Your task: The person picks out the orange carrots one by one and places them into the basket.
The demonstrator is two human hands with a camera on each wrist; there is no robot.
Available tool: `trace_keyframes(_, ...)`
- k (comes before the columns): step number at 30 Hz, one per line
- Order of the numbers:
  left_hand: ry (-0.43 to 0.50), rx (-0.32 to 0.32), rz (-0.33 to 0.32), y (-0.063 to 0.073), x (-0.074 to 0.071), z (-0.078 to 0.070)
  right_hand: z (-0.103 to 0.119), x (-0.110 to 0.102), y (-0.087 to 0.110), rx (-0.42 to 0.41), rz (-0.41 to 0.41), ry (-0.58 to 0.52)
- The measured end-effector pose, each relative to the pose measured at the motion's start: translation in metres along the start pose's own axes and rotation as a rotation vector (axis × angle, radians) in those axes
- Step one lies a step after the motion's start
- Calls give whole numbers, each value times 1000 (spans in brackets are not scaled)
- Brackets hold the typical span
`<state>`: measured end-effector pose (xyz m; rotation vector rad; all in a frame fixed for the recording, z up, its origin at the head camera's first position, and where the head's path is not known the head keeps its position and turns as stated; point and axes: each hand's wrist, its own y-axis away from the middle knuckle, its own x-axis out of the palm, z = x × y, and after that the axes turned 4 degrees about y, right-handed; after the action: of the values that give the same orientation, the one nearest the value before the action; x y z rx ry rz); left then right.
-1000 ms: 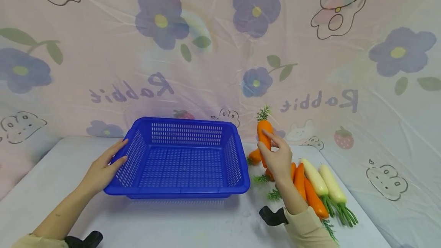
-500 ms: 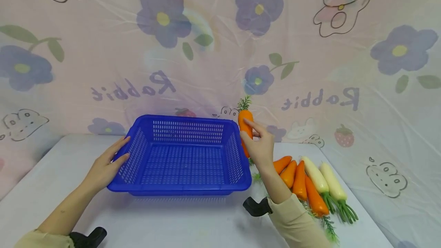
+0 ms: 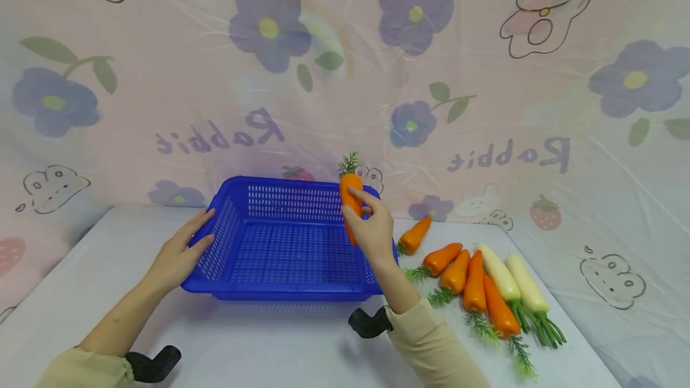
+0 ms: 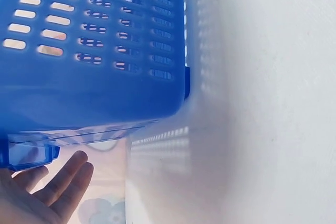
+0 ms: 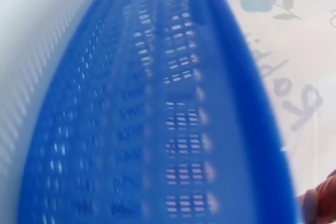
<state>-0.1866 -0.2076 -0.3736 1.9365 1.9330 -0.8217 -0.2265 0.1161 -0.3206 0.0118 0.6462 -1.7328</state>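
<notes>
A blue perforated plastic basket [image 3: 291,293] stands on the table, with nothing seen inside it. My left hand [image 3: 175,256] holds its left rim, thumb over the edge; in the left wrist view other fingers [image 4: 67,184] extend below the rim. Above the basket's right part, my right hand [image 3: 372,226] pinches an orange carrot [image 3: 351,186] between thumb and fingers. Its leafy top points up and its tip hangs down toward the basket. The right wrist view is mostly basket wall [image 5: 226,129], with only a bit of the hand at the lower right corner.
Several other carrots [image 3: 455,272] lie fanned out right of the basket, one [image 3: 415,235] of them farther back. Beside them rest two white radishes [image 3: 528,283] with green stalks. A patterned cloth [image 3: 345,88] hangs behind the white table [image 3: 280,346].
My right hand has carried the carrot leftward from beside the basket to above its right part. My left hand has stayed at the left rim. The view has shifted slightly.
</notes>
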Motion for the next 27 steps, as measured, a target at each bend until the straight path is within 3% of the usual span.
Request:
trace_keyframes(9,5,-2,0,-1,0,1,7,34,8,31,42,41)
trace_keyframes(27,-5,-29,-5,1,-1,-3,21,88,21,39,172,23)
